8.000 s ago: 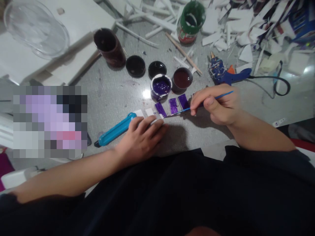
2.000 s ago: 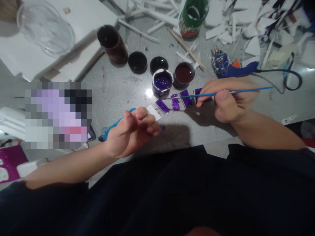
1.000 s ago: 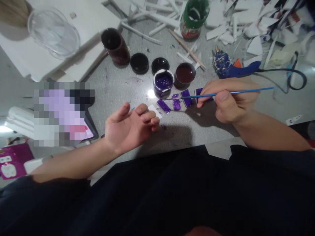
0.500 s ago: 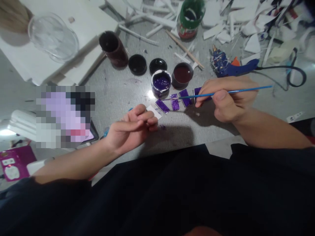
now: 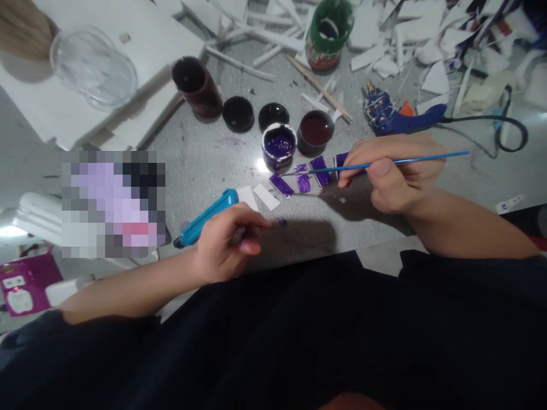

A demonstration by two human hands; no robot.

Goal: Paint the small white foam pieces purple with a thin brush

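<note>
My right hand [image 5: 393,176] pinches a thin blue paintbrush [image 5: 427,158]. The brush points left, its tip over or touching the purple-painted strips [image 5: 281,185]; contact is unclear. Several such strips lie in a row, one partly hidden by my fingers. My left hand [image 5: 228,242] is empty, loosely curled, with a gap between thumb and index finger. Just beyond it are a blue utility knife [image 5: 207,219] and a blank white strip [image 5: 266,196]; another white piece lies beside the knife. An open jar of purple paint [image 5: 279,143] stands behind the painted strips.
A cup of dark reddish liquid [image 5: 315,132] adjoins the paint jar. Farther back stand a dark jar [image 5: 197,88] and a green jar [image 5: 328,37]. A blue glue gun [image 5: 401,117] lies at right, among white scraps [image 5: 436,77]. A pixelated area [image 5: 115,205] covers the left.
My left hand has turned over and drawn slightly down towards me, uncovering the utility knife and white strips. The right hand and paintbrush are nearly unchanged.
</note>
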